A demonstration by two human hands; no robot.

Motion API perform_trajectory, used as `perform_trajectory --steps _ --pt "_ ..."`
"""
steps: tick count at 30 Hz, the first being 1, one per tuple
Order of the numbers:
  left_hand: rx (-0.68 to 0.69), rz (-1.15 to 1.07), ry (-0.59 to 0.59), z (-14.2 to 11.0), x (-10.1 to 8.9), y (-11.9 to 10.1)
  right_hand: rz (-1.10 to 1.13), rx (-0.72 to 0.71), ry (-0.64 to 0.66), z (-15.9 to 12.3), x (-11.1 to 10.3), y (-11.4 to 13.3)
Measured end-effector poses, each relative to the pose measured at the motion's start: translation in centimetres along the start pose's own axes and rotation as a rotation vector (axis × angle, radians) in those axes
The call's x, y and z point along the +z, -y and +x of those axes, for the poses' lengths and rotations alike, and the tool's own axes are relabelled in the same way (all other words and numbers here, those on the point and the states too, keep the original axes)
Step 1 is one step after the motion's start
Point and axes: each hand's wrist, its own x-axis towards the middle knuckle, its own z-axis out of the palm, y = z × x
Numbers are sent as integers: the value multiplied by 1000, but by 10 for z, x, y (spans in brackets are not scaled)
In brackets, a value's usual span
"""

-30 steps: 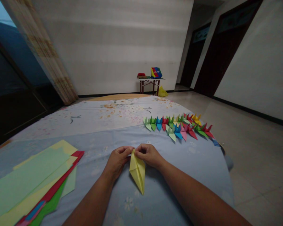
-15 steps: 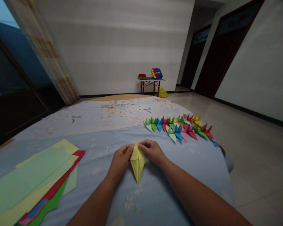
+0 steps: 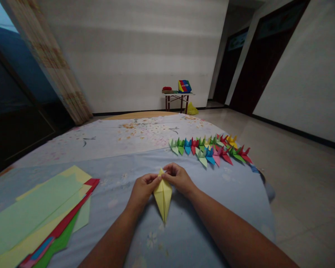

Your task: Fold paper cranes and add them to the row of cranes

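Observation:
A yellow folded origami paper (image 3: 163, 197), shaped like a long diamond, points its lower tip toward me over the blue cloth. My left hand (image 3: 145, 189) pinches its upper left edge between thumb and fingers. On the other side, my right hand (image 3: 178, 178) grips it close to the top, thumb on the front face. The paper's upper point shows between the two hands. Fingertips behind the paper are hidden.
Rows of colourful folded paper cranes (image 3: 216, 155) stand at the table's right side. Loose coloured paper sheets (image 3: 41, 208) lie stacked at the left. A floral tablecloth (image 3: 117, 134) covers the table; farther back is a small side table (image 3: 178, 94) by the wall.
The yellow paper has turned from slanted to nearly straight, its lower tip swinging left. Both hands have shifted their grip near its top; my left thumb now lies farther over its front.

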Motion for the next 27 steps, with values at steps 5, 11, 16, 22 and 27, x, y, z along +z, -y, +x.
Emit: perform_trajectory --steps 5,11,16,22,27 --pt "-1 49 6 -3 2 -6 54 10 57 4 -5 -3" --pt "60 179 13 -2 2 1 -181 -2 4 6 -11 -9" --pt "329 778 -79 -14 2 -8 -701 -165 -52 3 -15 -7" --pt "436 1380 42 -47 23 -21 -989 -239 -34 2 -14 -7" --pt "467 1466 93 -63 35 -8 -1059 -263 -27 2 -18 -5"
